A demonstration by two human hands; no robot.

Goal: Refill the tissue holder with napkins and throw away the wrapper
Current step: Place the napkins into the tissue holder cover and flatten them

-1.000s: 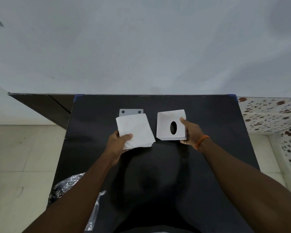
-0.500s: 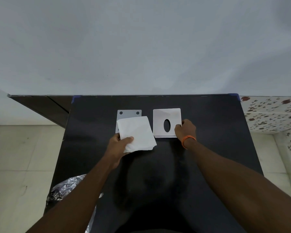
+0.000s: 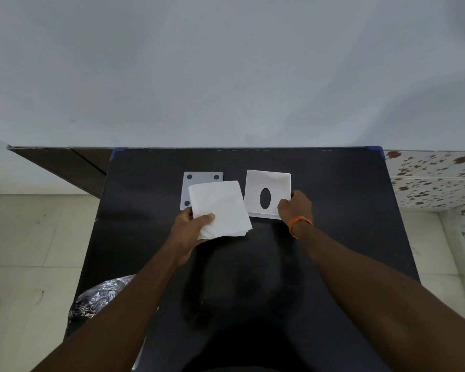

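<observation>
Crinkled plastic wrapper at 8 o'clock, hanging off black table edge. Left hand at centre, pinching white napkin stack by its near corner, thumb on top. Right hand at 2 o'clock, gripping near-right corner of white tissue holder, oval slot up. Orange wristband. Grey base plate at 12 o'clock, partly under napkins.

The napkin stack hides the grey plate's near half; the wrapper lies partly behind the left forearm.
</observation>
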